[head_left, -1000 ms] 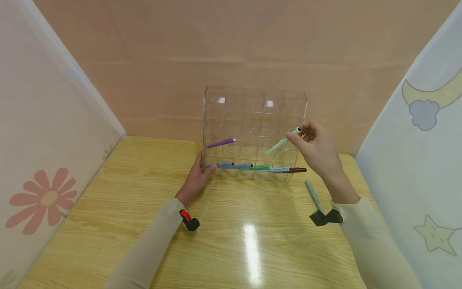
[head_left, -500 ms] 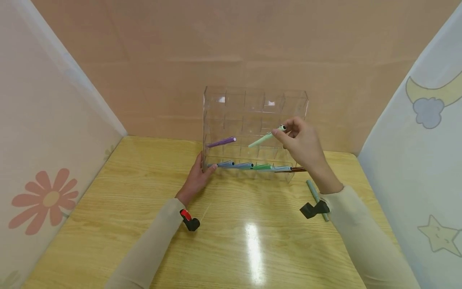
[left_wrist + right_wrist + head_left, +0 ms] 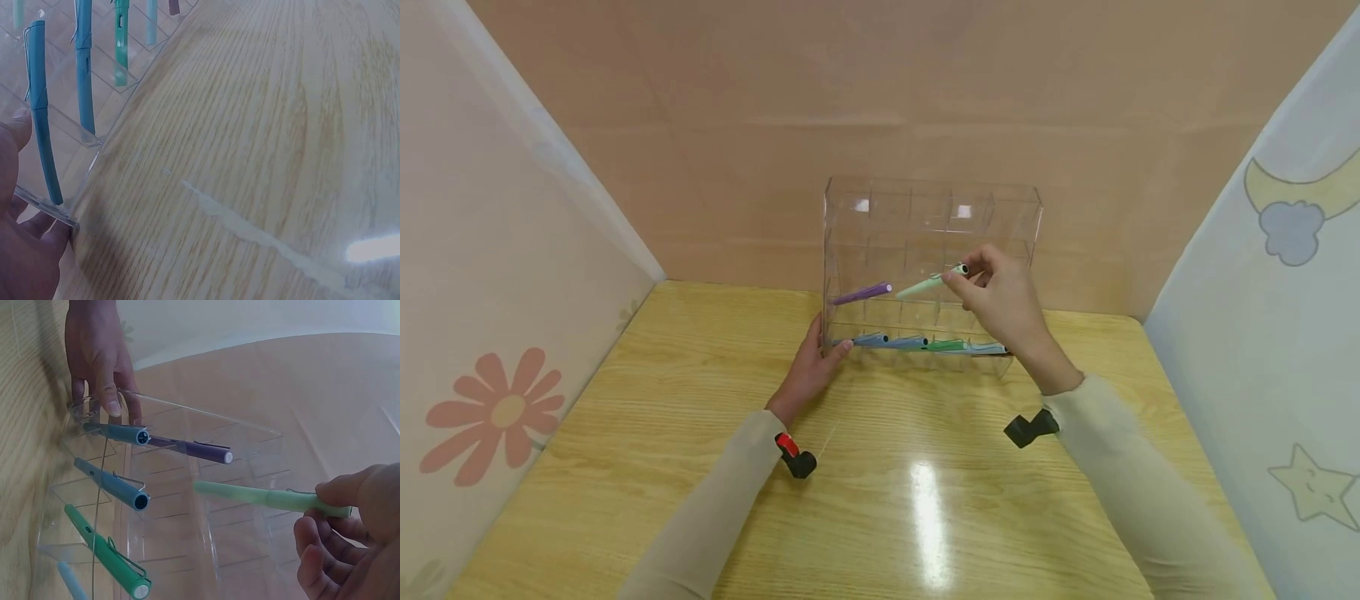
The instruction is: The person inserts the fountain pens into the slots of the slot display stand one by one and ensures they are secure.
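Note:
My right hand pinches a mint-green pen near its capped end, in front of a clear pen rack. The pen slants, its far end pointing left and slightly down toward the compartments. My left hand grips the rack's lower left side, thumb in front and fingers behind the wall. To the left of the mint pen, a purple pen lies in the row above the bottom. Along the bottom row sit two blue pens, a green pen and a light blue pen.
The rack stands on a wood-grain table before a tan backdrop. Patterned cloth walls rise at left and right. A black wrist camera hangs beneath the right wrist.
My right hand has carried the mint-green pen leftward across the rack, toward the purple pen. The right sleeve now covers the teal pen on the table. My left hand stays put.

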The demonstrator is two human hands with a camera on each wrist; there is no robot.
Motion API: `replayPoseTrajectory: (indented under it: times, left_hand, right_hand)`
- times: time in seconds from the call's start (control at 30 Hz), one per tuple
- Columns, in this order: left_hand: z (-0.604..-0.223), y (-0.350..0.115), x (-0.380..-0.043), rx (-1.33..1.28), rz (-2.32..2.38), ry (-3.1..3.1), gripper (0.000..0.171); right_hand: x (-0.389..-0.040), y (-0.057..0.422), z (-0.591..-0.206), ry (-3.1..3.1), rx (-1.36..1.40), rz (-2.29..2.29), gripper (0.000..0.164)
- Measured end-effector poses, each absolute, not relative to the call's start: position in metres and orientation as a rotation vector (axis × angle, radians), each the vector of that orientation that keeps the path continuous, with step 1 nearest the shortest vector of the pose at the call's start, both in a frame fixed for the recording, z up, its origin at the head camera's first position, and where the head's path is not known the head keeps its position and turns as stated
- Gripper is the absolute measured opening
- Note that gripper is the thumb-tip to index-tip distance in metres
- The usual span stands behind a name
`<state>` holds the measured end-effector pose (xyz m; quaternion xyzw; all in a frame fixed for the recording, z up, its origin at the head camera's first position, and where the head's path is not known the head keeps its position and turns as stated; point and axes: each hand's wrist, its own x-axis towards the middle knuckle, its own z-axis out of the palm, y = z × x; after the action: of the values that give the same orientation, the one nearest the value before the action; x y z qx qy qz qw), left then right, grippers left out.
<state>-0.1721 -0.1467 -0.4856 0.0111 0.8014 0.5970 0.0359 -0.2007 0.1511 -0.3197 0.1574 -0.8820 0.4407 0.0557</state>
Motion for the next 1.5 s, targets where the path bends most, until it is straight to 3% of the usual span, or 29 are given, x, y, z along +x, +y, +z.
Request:
replayPoseTrajectory:
  times: [1.5]
  left_hand:
    - [-0.490,-0.145,-0.173,0.041,1.851,2.472,0.083]
  right_hand:
    - [-0.217,0.125,-0.352,-2.926,0.518,1.268,0.029]
